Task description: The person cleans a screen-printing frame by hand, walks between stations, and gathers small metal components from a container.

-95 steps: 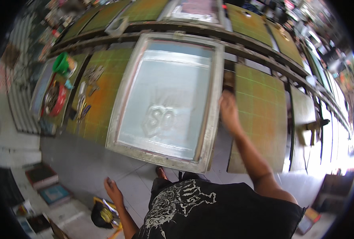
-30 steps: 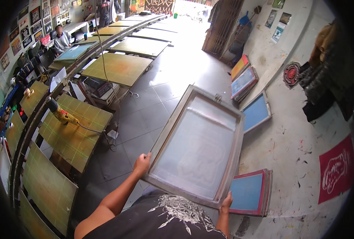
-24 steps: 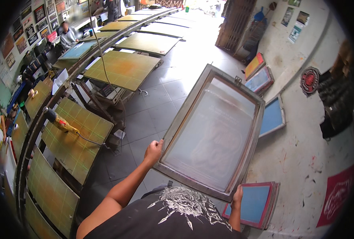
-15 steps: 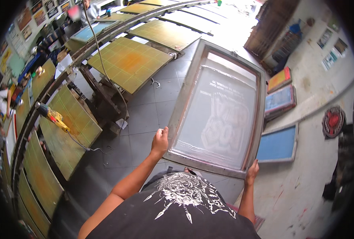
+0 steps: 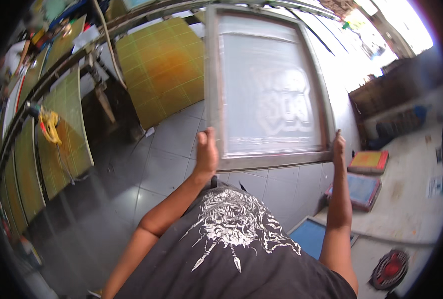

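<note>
A large screen-printing screen [image 5: 261, 74] with a grey frame and pale translucent mesh, showing a faint stencil shape, is held out in front of me. My left hand [image 5: 206, 154] is closed on its lower left side, thumb up. My right hand [image 5: 339, 144] grips its right side near the lower corner. Just beyond the screen, to the left, is a yellow-green printing board [image 5: 159, 70] with a grid and an orange stain. My dark printed shirt fills the bottom middle.
A yellow heat gun [image 5: 49, 124] lies on another board at the left, along a metal rail [image 5: 17, 129] with more boards. A cord hangs beside the rail. On the right, screens [image 5: 366, 162] lean by a pale wall, with a blue one [image 5: 308, 236] lower down. Grey tiles [image 5: 161, 164] cover the floor.
Since the recent frames, my view has turned rightward along the room, and the screen in both hands has risen in the picture, now overlapping the row of boards.
</note>
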Available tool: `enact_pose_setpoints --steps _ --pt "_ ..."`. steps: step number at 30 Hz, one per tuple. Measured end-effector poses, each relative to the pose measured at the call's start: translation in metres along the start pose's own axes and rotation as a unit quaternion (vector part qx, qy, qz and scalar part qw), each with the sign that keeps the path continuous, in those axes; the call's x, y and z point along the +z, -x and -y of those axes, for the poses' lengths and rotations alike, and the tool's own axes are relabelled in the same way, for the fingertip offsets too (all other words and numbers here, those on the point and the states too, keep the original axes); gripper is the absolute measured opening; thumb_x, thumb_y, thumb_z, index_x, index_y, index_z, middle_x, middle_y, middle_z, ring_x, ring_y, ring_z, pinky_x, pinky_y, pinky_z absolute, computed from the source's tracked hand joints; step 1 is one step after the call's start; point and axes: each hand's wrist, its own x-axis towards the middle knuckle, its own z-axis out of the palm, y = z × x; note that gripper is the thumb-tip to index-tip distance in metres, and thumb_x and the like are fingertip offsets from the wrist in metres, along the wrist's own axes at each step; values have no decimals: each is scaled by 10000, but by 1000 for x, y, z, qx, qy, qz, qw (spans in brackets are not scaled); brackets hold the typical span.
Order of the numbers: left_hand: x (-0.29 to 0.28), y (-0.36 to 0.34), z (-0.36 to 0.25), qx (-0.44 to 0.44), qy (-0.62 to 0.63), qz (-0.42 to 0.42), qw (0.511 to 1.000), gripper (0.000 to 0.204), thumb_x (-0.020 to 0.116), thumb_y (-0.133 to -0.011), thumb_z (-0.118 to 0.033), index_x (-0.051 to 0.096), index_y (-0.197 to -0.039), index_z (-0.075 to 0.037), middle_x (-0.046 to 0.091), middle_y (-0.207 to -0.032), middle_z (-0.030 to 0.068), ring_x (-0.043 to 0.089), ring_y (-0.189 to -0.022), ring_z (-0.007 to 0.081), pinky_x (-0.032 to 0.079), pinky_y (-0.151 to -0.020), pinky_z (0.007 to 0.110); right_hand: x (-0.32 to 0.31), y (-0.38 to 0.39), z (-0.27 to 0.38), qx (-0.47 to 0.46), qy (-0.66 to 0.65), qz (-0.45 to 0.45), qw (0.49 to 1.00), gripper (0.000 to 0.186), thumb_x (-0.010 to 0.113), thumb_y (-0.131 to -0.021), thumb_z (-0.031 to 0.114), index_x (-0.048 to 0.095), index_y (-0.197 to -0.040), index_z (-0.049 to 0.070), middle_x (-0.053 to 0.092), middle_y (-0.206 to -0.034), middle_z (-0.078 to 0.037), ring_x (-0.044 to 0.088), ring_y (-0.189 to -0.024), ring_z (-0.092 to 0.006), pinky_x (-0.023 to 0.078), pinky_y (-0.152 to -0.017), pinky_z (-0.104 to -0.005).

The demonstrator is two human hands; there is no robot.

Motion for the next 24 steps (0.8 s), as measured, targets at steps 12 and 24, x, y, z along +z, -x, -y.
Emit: enact_pose_setpoints --steps 12,24 --pt "300 -100 27 92 -213 232 945 590 518 -959 -440 335 -1196 68 526 -1044 267 554 -928 252 461 -836 413 -145 -377 -140 43 -61 22 997 597 391 -1004 510 593 -1250 5 639 -1122 -65 580 -1018 -183 436 -913 -305" --pt "378 -260 94 108 -303 -222 921 528 553 -938 -433 501 -1003 89 551 -1068 357 544 -1057 457 418 -927 462 103 -557 -56 4 -138 171 976 557 382 -1001 511 398 -616 108 310 -561 39 290 -533 -110 267 -495 -324"
